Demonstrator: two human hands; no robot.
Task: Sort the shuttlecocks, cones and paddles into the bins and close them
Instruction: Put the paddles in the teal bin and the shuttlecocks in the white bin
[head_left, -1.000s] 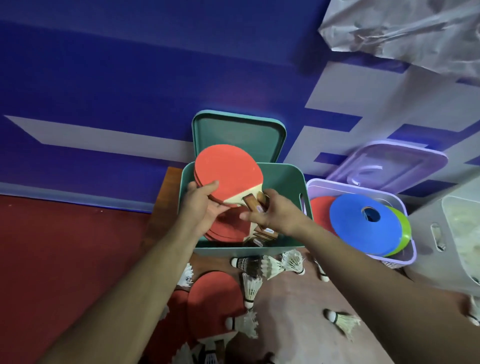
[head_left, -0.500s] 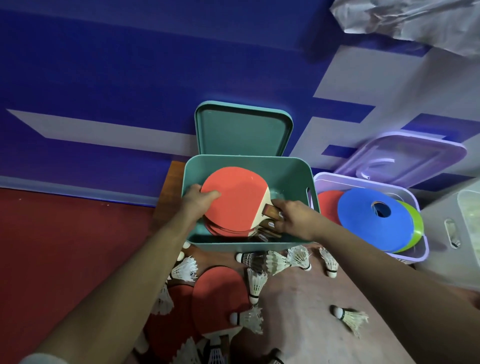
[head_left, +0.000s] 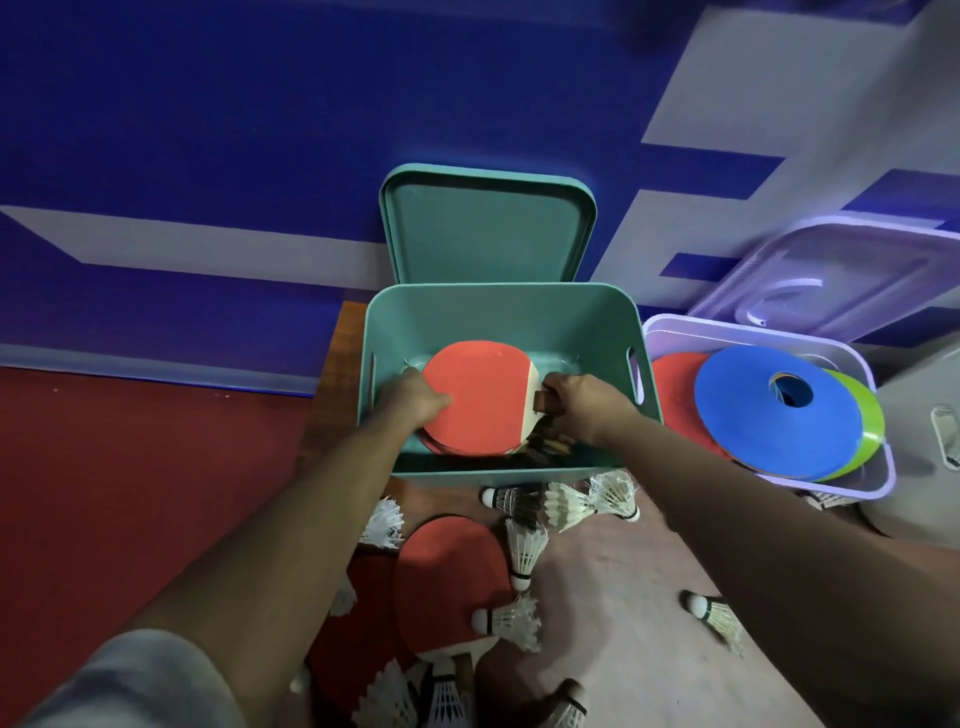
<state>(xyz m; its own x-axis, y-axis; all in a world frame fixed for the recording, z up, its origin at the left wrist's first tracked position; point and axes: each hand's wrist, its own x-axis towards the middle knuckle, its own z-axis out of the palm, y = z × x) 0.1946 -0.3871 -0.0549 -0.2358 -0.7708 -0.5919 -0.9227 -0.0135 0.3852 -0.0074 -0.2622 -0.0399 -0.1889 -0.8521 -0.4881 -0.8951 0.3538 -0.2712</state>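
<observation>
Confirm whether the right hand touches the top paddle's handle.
Touching. The head view shows the right hand curled round the handle of the top paddle.

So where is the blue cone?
Head view, right side: the blue cone lies in the lilac bin, atop a green cone, right of the teal bin.

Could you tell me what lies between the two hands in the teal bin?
Head view: a red paddle, left hand holding its blade, right hand gripping its handle.
</observation>
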